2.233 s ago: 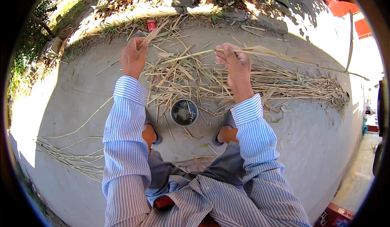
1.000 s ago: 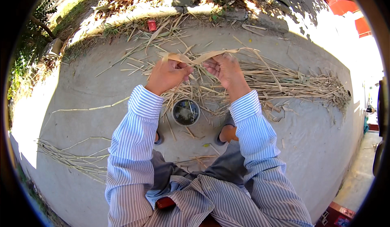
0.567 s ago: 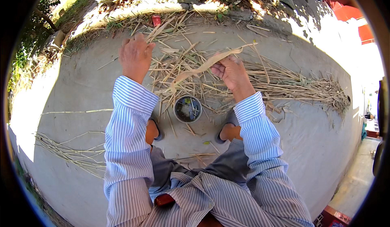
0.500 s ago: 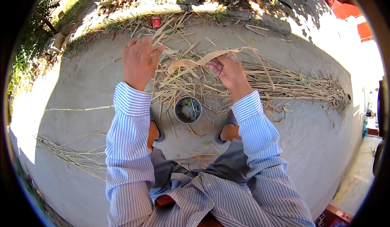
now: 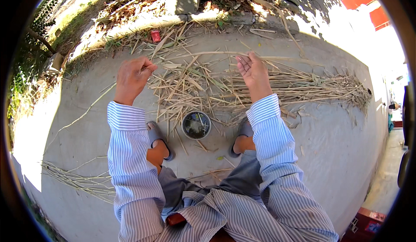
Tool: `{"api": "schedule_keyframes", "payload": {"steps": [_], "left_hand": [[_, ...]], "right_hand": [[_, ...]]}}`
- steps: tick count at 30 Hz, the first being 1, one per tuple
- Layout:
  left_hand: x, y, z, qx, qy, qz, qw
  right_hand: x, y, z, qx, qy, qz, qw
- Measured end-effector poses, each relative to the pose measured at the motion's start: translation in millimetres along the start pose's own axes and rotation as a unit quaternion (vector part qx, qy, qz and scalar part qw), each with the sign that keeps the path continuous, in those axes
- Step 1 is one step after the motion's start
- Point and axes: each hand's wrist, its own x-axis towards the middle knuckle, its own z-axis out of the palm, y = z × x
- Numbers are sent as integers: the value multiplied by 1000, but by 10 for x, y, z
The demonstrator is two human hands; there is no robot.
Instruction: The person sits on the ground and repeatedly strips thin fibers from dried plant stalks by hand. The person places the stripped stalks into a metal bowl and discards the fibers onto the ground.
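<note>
Far left of centre, my left hand (image 5: 132, 79) is closed, its thumb pressed against the fingers. A long thin pale stalk (image 5: 82, 115) trails from it down to the left. A dry straw-coloured stalk (image 5: 197, 53) stretches from near this hand across to my right hand (image 5: 253, 73), whose fingertips pinch it. Beyond the right hand a long dry leaf strip (image 5: 284, 23) slants over the ground and curb; whether it is in the air I cannot tell. Below and between my hands, short dry pieces (image 5: 182, 86) are strewn on the concrete.
A round bowl of dark water (image 5: 196, 125) stands between my feet. A bundle of dry stalks (image 5: 303, 86) lies to the right, thinner stalks (image 5: 78, 181) at lower left. Ahead are a red packet (image 5: 155, 36), a concrete curb (image 5: 130, 30) and dry leaf litter.
My hands have moved apart, the left one left and down. The wide leaf strip by my right hand is gone from there; a strip now slants farther right. The thin stalk at left has swung up.
</note>
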Motion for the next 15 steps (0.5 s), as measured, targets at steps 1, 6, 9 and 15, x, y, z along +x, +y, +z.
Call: {"api": "schedule_keyframes", "payload": {"steps": [1, 6, 9, 15], "left_hand": [[-3, -25, 15, 8, 0, 3, 1000], [30, -41, 7, 13, -19, -19, 1000], [110, 137, 190, 105, 70, 129, 984], [250, 386, 538, 99, 87, 197, 972]], "right_hand": [[0, -19, 4, -4, -1, -3, 1000], [-109, 71, 130, -33, -53, -36, 997], [-213, 86, 164, -55, -80, -75, 992], [-442, 133, 340, -70, -112, -123, 984]]}}
